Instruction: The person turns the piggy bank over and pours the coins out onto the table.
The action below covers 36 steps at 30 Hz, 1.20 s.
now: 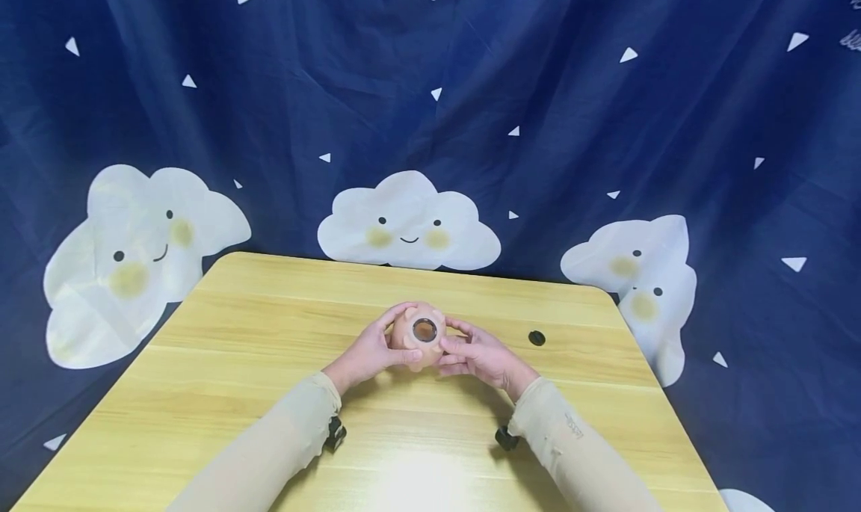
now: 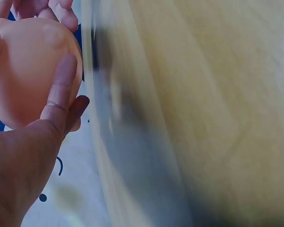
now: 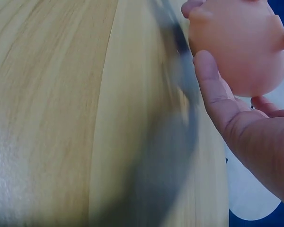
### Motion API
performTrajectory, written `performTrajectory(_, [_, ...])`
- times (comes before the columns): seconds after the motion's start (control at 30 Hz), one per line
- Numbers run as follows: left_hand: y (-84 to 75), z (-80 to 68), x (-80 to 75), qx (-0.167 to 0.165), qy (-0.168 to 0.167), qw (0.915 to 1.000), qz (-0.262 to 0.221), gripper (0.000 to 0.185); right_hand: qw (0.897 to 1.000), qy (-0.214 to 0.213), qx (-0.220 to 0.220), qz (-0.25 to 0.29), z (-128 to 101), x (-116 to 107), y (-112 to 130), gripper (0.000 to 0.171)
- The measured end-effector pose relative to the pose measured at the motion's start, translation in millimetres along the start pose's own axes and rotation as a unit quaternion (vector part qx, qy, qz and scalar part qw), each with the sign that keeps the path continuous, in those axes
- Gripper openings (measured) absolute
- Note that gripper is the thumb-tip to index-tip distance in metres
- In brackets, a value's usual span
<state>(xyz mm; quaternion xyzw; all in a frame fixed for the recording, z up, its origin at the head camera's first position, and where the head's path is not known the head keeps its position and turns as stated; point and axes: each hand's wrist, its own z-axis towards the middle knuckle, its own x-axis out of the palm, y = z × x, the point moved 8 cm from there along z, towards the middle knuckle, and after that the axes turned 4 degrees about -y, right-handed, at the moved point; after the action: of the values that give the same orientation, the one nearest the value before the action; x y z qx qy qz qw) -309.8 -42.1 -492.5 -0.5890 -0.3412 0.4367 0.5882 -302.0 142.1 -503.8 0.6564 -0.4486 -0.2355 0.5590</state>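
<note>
Both hands hold a round pink piggy bank point(image 1: 403, 335) above the middle of the table, its underside turned toward the head camera. A dark-rimmed round opening point(image 1: 424, 330) shows there, with small stubby feet around it. The left hand point(image 1: 368, 353) grips the left side, thumb along the lower front and fingers reaching over the top. On the opposite side, the right hand point(image 1: 486, 356) steadies the bank with thumb and fingertips. Its smooth body point(image 2: 28, 71) fills the upper left of the left wrist view, and the right thumb point(image 3: 208, 71) presses its side in the right wrist view.
A small round black plug point(image 1: 536, 338) lies on the wooden table point(image 1: 269, 347), right of the right hand. Black wrist cameras point(image 1: 335, 433) hang below both sleeves. Behind the table's far edge hangs a dark blue curtain point(image 1: 377, 123) with smiling clouds.
</note>
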Motion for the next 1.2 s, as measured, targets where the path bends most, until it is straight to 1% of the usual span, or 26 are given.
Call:
performTrajectory(0.2, [-3.2, 0.2, 1.3, 0.015, -0.012, 0.9996, 0.022, 0.094, 1.000, 0.003, 0.001, -0.002, 0, -2, 0, 0.079])
performTrajectory(0.33, [-7.6, -1.7, 1.7, 0.044, -0.024, 0.9978, 0.044, 0.093, 1.000, -0.001, 0.005, -0.005, 1, -1, 2, 0.070])
performTrajectory(0.4, [-10.4, -2.6, 1.9, 0.067, -0.033, 0.9947, 0.071, 0.090, 1.000, -0.001, 0.005, -0.004, 1, 0, 3, 0.067])
performTrajectory(0.47, [-13.3, -3.7, 2.8, 0.090, -0.041, 0.9893, 0.107, 0.087, 1.000, -0.001, 0.006, 0.000, 2, 1, 4, 0.067])
performTrajectory(0.57, [-17.7, -5.6, 6.2, 0.109, -0.045, 0.9805, 0.157, 0.086, 1.000, -0.003, 0.015, 0.010, 2, 1, 3, 0.066])
performTrajectory(0.67, [-21.6, -7.4, 10.3, 0.107, -0.039, 0.9758, 0.187, 0.087, 1.000, -0.001, 0.022, 0.018, 1, 1, 3, 0.064])
performTrajectory(0.8, [-23.5, -9.3, 11.8, 0.098, -0.035, 0.9726, 0.208, 0.088, 1.000, 0.007, 0.021, 0.022, 0, 2, 3, 0.061])
performTrajectory(0.93, [-23.4, -10.4, 11.7, 0.093, -0.032, 0.9727, 0.210, 0.089, 0.999, 0.009, 0.023, 0.023, 1, 3, 1, 0.056])
performTrajectory(1.03, [-22.0, -10.0, 13.6, 0.093, -0.024, 0.9741, 0.205, 0.088, 0.999, -0.002, 0.030, 0.024, 1, 1, 0, 0.055])
performTrajectory(1.13, [-19.9, -9.8, 16.7, 0.095, -0.013, 0.9762, 0.194, 0.080, 0.999, -0.018, 0.037, 0.027, 1, 0, -1, 0.054])
performTrajectory(1.2, [-17.6, -9.8, 17.8, 0.090, -0.010, 0.9777, 0.189, 0.076, 0.998, -0.029, 0.038, 0.029, 1, -1, -1, 0.057])
